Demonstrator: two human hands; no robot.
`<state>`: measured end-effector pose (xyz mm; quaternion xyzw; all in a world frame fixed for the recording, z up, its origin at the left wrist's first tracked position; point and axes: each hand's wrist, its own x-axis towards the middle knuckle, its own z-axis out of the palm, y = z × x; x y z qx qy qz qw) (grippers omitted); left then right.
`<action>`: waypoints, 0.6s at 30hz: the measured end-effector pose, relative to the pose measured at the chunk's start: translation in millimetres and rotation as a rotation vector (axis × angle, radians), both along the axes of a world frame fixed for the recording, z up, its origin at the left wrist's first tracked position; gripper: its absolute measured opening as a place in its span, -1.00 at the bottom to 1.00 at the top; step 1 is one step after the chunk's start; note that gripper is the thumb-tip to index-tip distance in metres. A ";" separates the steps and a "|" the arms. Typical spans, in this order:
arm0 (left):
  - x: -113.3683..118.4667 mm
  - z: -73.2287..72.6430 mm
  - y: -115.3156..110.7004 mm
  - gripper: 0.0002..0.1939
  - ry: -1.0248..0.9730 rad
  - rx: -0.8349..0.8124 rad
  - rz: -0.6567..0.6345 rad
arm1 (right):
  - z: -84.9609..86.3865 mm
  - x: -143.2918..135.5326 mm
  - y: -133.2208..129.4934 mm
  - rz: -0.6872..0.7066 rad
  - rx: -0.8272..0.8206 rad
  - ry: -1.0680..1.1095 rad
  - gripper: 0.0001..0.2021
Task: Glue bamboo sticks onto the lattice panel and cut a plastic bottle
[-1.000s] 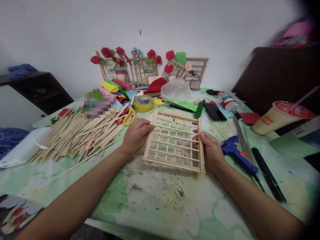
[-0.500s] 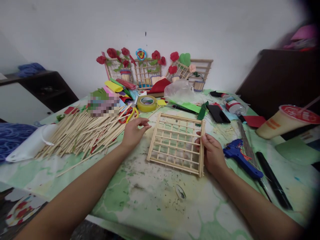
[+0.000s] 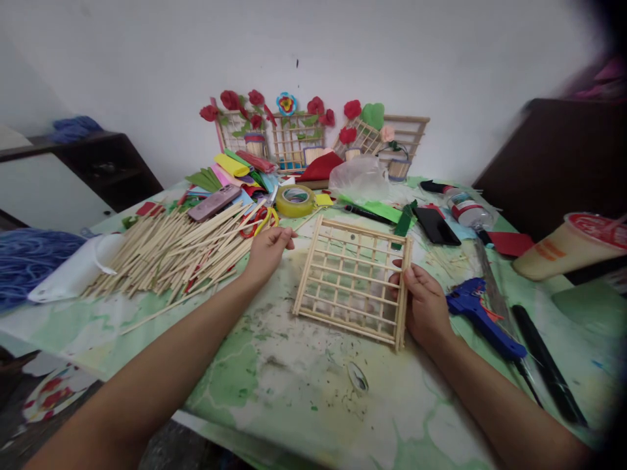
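My right hand (image 3: 425, 301) grips the right edge of a small lattice frame (image 3: 353, 279) made of thin wooden sticks, thumb in front and fingertips behind. The frame is tilted, its lower edge close to the tabletop. Left of it, my left hand (image 3: 268, 256) is closed, thumb and fingers pressed together; whatever they may hold is too small to make out. A thin stick shows just beyond those fingertips. Beside my left hand lies a big pile of loose wooden sticks (image 3: 161, 251). A blue glue gun (image 3: 484, 320) rests right of my right hand.
Behind the frame are a tape roll (image 3: 295, 201), scissors (image 3: 267, 222), a plastic bag (image 3: 358, 177) and a black phone (image 3: 437, 226). A pink phone (image 3: 214, 202) lies on the sticks. A drink cup (image 3: 571, 245) and black stick (image 3: 548, 362) are rightward. Flower-decorated lattices (image 3: 298, 140) lean against the wall.
The left-hand fingers, somewhat apart before, have curled closer together. My right hand keeps its hold on the lattice frame. The whole view has shifted slightly, with things appearing farther right.
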<state>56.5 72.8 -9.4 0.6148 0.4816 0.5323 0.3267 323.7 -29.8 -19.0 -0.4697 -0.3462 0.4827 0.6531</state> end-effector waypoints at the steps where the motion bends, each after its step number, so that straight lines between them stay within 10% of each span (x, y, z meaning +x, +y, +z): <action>1: 1.7 -0.6 -1.5 -0.58 -0.013 -0.052 -0.047 | -0.1 -0.1 0.0 -0.002 -0.001 -0.004 -0.71; 8: 11.9 -4.3 -11.6 -0.55 -0.140 -0.346 -0.424 | 1.8 -0.4 -1.0 -0.017 -0.013 -0.021 -0.73; 18: 11.0 4.5 -10.2 -0.65 0.140 -0.055 -0.345 | 4.2 -2.1 -1.9 -0.034 -0.020 -0.003 -0.73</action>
